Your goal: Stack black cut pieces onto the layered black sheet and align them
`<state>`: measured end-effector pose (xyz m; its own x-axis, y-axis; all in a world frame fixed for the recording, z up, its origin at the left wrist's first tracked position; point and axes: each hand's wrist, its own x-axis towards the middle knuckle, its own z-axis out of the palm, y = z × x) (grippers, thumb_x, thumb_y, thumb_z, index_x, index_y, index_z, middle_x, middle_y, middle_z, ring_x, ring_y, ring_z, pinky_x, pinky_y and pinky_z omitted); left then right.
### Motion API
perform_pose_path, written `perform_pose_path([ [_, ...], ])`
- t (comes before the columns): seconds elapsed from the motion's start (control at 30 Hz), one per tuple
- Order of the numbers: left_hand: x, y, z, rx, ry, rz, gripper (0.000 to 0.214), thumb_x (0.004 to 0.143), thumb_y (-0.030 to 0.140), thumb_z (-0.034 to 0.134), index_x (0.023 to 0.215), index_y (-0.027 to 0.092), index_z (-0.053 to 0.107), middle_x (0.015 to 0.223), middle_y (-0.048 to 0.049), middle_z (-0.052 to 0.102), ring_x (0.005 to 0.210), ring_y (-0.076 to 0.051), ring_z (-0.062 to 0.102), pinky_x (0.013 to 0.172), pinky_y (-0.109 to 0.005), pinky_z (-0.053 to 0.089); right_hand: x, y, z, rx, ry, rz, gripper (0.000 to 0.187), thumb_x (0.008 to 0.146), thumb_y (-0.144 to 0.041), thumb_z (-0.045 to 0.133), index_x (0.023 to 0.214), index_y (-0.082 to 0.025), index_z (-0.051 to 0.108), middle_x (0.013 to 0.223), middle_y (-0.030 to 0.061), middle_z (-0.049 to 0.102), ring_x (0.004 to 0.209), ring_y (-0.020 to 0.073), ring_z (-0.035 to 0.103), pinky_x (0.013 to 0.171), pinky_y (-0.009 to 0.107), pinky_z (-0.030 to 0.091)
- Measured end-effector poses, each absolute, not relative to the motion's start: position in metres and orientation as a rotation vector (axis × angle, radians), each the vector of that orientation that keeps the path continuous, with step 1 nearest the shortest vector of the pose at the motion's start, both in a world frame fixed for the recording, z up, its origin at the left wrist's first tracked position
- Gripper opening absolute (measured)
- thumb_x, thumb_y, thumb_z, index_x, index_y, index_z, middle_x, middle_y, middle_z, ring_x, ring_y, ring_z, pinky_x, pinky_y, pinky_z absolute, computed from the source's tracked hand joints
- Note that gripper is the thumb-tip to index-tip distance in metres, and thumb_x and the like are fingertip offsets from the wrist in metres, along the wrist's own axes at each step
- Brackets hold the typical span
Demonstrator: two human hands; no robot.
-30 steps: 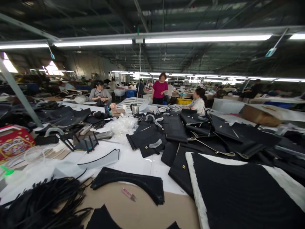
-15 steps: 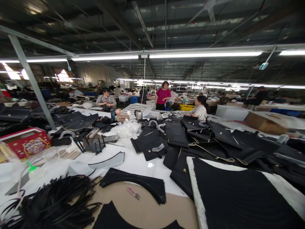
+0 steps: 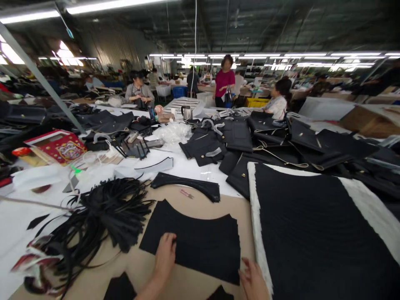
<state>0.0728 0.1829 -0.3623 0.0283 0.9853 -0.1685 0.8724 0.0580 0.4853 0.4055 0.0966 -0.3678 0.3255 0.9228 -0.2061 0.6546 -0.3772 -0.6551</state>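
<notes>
Panel (image 3: 200,237), black, flat on brown board (image 3: 245,216). Left hand (image 3: 165,252) at its lower-left edge, fingers bent, close together; cannot tell if clamped. Right hand (image 3: 253,279) at right edge, fingers loosely apart, contact unclear. Pink snips (image 3: 186,193), curved black piece (image 3: 187,183) beyond. Strip heap (image 3: 118,212) left; larger black sheet (image 3: 312,229) right.

Bench (image 3: 182,166) tally: two hands (image 3: 165,255) (image 3: 254,281) at one black panel (image 3: 203,239).
Pink snips (image 3: 186,193), one pair; red box (image 3: 67,148), one; kettle (image 3: 186,113), one; strip heap (image 3: 109,208), one.
</notes>
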Motion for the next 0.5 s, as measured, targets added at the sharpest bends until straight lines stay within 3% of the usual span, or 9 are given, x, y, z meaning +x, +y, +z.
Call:
perform_pose_path([
  [0.13, 0.017, 0.227, -0.361, 1.701, 2.191, 0.26, 0.027, 0.086, 0.014, 0.045, 0.109, 0.016, 0.058, 0.112, -0.0094, 0.061, 0.109, -0.021, 0.057, 0.095, -0.031, 0.044, 0.412, 0.124, -0.372, -2.148, -1.445, 0.716, 0.045, 0.08, -0.035, 0.039, 0.119, -0.016, 0.051, 0.12, 0.0142, 0.056, 0.101, 0.0258, 0.063, 0.088, 0.036, 0.051],
  [0.33, -0.014, 0.278, -0.37, 1.651, 2.262, 0.114, 0.042, 0.083, 0.023, 0.054, 0.123, 0.011, 0.05, 0.118, -0.0155, 0.056, 0.112, -0.029, 0.053, 0.095, -0.036, 0.041, 0.419, 0.196, -0.353, -2.29, -1.678, 0.598, 0.054, 0.076, -0.02, 0.045, 0.13, -0.012, 0.046, 0.126, 0.0145, 0.051, 0.12, 0.0261, 0.051, 0.106, 0.037, 0.038],
  [0.5, -0.011, 0.287, -0.378, 1.606, 2.298, 0.005, 0.046, 0.08, 0.028, 0.06, 0.121, 0.01, 0.05, 0.117, -0.017, 0.053, 0.112, -0.03, 0.051, 0.091, -0.035, 0.041, 0.429, 0.233, -0.362, -2.415, -1.863, 0.631, 0.069, 0.075, -0.023, 0.055, 0.141, -0.015, 0.036, 0.135, 0.0132, 0.044, 0.121, 0.0284, 0.047, 0.102, 0.039, 0.041],
])
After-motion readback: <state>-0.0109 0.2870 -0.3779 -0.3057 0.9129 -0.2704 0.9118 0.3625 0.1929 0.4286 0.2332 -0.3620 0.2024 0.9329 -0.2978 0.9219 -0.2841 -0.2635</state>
